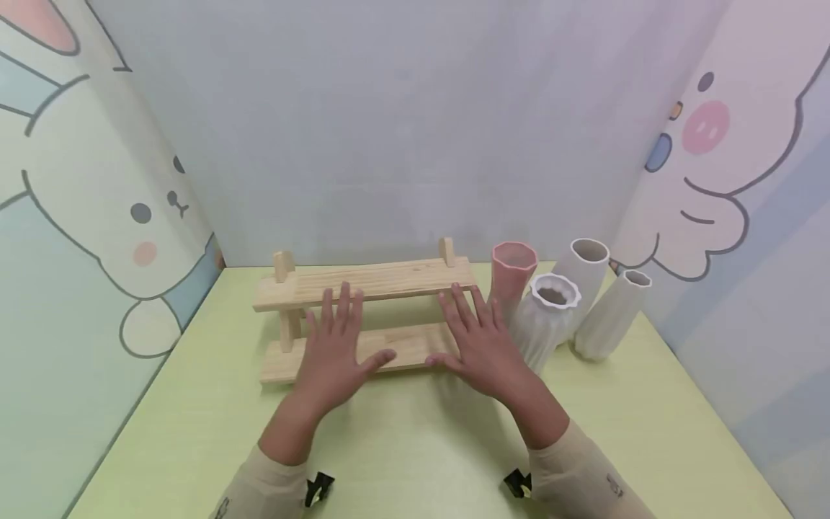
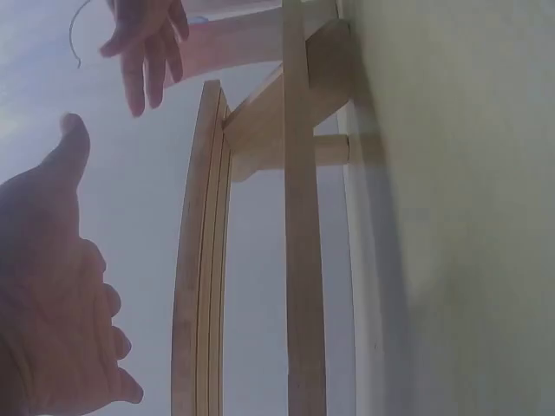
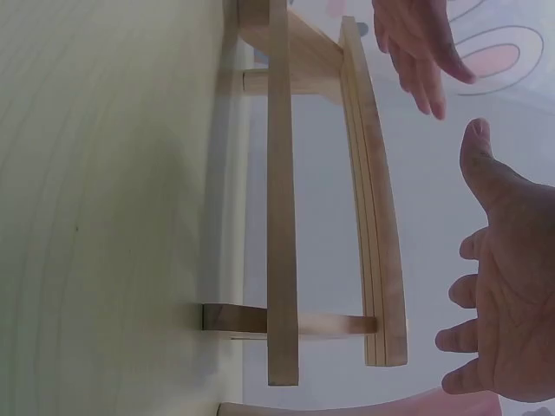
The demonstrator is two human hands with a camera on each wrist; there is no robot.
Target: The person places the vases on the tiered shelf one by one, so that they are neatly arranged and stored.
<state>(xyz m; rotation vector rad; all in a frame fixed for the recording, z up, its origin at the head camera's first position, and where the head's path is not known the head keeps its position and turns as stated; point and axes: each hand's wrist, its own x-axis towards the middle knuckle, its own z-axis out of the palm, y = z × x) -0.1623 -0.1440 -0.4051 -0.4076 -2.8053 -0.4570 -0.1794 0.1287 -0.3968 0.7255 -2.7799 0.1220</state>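
My left hand (image 1: 332,364) hovers palm down before the left part of a two-tier wooden shelf (image 1: 389,280), its fingers straight and the thumb spread inward. Level with it, my right hand (image 1: 488,360) is held the same way before the shelf's right end. Both wrist views show a gap between the hands and the wood, and neither hand holds anything. Right of the shelf stand a pink vase (image 1: 512,268), a ruffle-rimmed white vase (image 1: 541,331), a tall white vase (image 1: 583,288) and a slim, leaning white vase (image 1: 609,321). The right hand partly hides the pink vase.
The shelf stands on a pale yellow-green table (image 1: 402,447). A plain grey backdrop (image 1: 415,144) rises behind it. Side panels carry a cartoon rabbit (image 1: 104,216) at left and a cartoon pig (image 1: 746,94) at right. The vases cluster close to the shelf's right end.
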